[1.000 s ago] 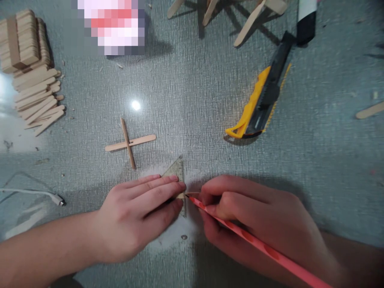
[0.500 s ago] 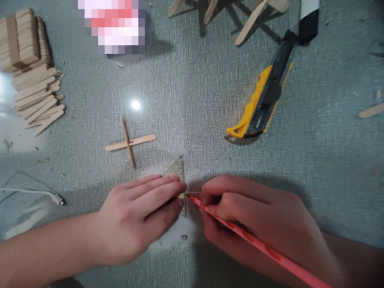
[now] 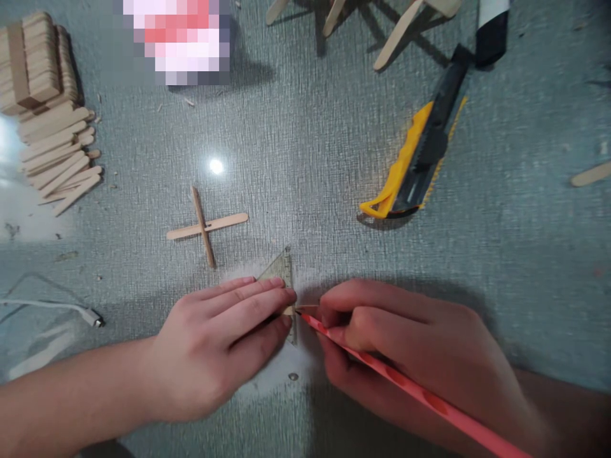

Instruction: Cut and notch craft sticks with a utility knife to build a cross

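Pencil [image 3: 415, 389] is gripped in right hand [image 3: 401, 337], tip down at the set square's edge, same spot as 1 s ago. Left hand [image 3: 214, 337] lies flat, fingers extended, pressing the set square [image 3: 280, 267] over a stick [image 3: 308, 308]; pose matches the earlier frame. Stick runs between the hands, mostly covered, short length showing right of the set square. Crossed sticks [image 3: 229, 222] above left hand hold position. Knife [image 3: 420, 159] and loose stick [image 3: 594, 173] at right edge sit slightly further right in view than 1 s ago.
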Motion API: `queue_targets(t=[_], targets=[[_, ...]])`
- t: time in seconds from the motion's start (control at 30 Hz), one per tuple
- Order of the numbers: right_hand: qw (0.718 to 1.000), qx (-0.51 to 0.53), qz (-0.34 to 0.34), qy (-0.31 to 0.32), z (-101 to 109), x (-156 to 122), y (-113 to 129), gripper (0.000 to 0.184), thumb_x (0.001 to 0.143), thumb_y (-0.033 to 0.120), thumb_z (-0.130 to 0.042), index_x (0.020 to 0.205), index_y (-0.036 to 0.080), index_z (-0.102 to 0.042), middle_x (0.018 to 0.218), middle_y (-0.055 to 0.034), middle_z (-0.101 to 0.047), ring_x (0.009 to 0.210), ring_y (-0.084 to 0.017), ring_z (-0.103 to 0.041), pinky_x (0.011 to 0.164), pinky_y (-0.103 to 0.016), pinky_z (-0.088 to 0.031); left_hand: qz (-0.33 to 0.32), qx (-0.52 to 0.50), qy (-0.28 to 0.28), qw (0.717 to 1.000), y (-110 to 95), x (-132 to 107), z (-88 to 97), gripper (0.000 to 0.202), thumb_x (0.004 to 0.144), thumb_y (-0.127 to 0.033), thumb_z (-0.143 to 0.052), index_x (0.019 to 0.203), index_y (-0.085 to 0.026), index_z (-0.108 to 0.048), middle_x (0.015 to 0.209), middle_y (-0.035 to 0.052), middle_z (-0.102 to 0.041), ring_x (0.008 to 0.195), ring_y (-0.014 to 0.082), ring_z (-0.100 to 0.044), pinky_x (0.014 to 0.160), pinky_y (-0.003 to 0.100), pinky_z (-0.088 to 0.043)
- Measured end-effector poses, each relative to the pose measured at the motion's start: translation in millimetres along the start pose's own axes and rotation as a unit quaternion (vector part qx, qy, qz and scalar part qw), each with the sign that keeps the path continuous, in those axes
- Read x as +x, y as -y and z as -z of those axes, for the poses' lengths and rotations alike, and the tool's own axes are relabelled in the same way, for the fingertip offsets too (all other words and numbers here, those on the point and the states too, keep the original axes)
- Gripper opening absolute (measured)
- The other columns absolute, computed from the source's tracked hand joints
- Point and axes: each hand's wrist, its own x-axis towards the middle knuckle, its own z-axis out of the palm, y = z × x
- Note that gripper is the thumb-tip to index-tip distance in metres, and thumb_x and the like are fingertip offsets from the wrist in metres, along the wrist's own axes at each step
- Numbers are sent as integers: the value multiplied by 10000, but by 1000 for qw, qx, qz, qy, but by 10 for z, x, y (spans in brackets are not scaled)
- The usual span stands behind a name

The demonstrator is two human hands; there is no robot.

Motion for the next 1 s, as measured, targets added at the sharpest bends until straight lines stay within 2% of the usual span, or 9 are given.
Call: queue_targets(t=[0.2, 0.4, 0.63, 1.0], targets=[[1000, -1, -2, -2, 20, -21, -7, 261, 848, 43, -614, 711, 215, -473, 801, 49, -676, 618, -36, -641, 588, -126, -523, -15, 9, 15, 1000, 1, -19, 8, 251, 1062, -175, -483, 1007, -163, -728, 1176, 41, -772, 1138, 156, -729, 1104, 314, -568], [1000, 8, 8, 5, 20, -27, 0, 249, 865, 61, -595, 712, 221, -481, 818, 45, -681, 636, -47, -661, 596, -139, -536, 11, -9, 9, 1000, -17, -18, 2, 230, 1063, -188, -495, 1009, -178, -719, 1175, 19, -773, 1141, 126, -724, 1124, 285, -544], [1000, 7, -2, 7, 6, 16, 9, 260, 861, 40, -584, 701, 218, -481, 803, 45, -676, 629, -47, -658, 596, -136, -535, 5, -4, 7, 1000, -7, -21, -16, 234, 1064, -184, -485, 1016, -177, -714, 1186, 28, -769, 1146, 139, -723, 1108, 305, -561], [1000, 3, 4, -9, -4, -15, -22, 255, 864, 59, -603, 711, 218, -475, 822, 47, -678, 630, -46, -653, 584, -139, -521, 4, -7, 13, 1000, 3, -16, 5, 228, 1057, -195, -503, 1020, -180, -727, 1182, 26, -771, 1142, 129, -724, 1133, 278, -534]])
